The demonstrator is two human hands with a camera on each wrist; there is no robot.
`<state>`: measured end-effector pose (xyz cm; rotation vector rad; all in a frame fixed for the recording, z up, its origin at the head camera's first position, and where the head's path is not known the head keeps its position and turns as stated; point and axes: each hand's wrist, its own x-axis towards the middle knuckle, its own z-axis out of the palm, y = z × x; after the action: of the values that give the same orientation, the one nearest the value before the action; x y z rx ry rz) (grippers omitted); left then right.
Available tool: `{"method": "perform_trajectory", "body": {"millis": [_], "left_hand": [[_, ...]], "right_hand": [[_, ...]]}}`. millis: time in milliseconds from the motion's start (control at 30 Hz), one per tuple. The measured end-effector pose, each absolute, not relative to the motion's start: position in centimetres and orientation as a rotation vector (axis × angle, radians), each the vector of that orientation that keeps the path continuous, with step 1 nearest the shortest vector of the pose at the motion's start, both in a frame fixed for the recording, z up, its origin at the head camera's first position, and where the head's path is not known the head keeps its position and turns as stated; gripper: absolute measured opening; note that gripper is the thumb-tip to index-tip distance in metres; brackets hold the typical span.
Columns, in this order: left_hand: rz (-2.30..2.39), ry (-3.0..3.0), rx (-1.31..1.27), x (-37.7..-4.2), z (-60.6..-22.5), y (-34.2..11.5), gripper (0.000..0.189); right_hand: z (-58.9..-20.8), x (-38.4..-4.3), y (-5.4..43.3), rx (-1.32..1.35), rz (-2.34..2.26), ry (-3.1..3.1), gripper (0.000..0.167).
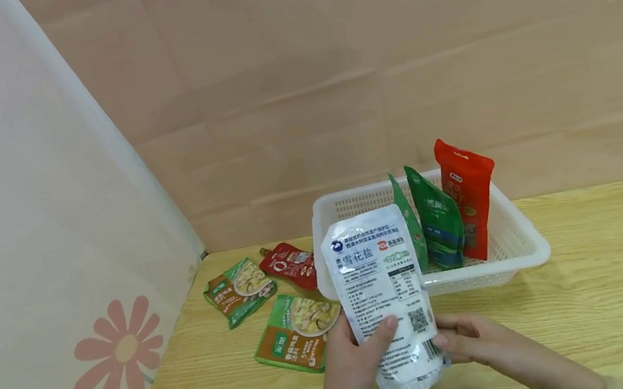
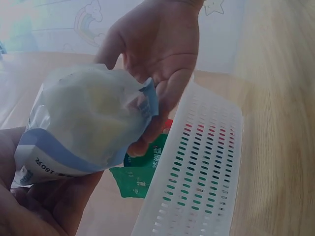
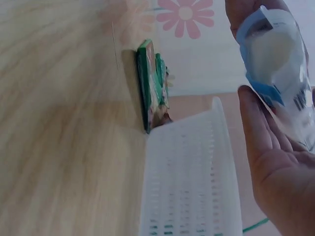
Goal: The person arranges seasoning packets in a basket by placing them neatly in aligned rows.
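Head view shows the white bag (image 1: pixel 380 273) held up in front of the plastic basket (image 1: pixel 502 268), its long axis near upright, top leaning slightly left, printed back facing the wearer. The left hand (image 1: pixel 353 361) clamps its lower left side, thumb across the print, while the right hand (image 1: pixel 487 341) touches the lower right edge, fingers loosely extended.

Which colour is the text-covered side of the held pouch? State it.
The pouch is mostly white there, best seen in the head view.
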<state>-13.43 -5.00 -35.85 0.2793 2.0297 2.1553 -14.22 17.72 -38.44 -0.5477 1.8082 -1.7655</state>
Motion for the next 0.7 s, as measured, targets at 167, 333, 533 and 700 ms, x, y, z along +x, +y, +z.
{"method": "perform_trajectory", "body": {"millis": [167, 333, 533, 700], "left_hand": [[2.178, 2.033, 0.271, -13.4, -35.8, -5.0, 0.046], [2.179, 2.032, 0.29, -13.4, -35.7, -5.0, 0.045], [2.175, 2.028, 0.253, -13.3, -35.6, -5.1, 0.046], [2.157, 2.037, 0.198, -13.4, -35.6, -5.0, 0.046]], "right_hand": [[-37.2, -14.7, 19.1, -0.481, -1.778, 2.116, 0.055], [-36.4, -15.8, 21.3, -0.465, -1.807, 2.441, 0.039], [-35.3, -17.4, 23.0, -0.391, -1.139, 3.04, 0.056], [-35.8, -19.1, 23.9, -0.541, -0.436, 3.205, 0.081]]}}
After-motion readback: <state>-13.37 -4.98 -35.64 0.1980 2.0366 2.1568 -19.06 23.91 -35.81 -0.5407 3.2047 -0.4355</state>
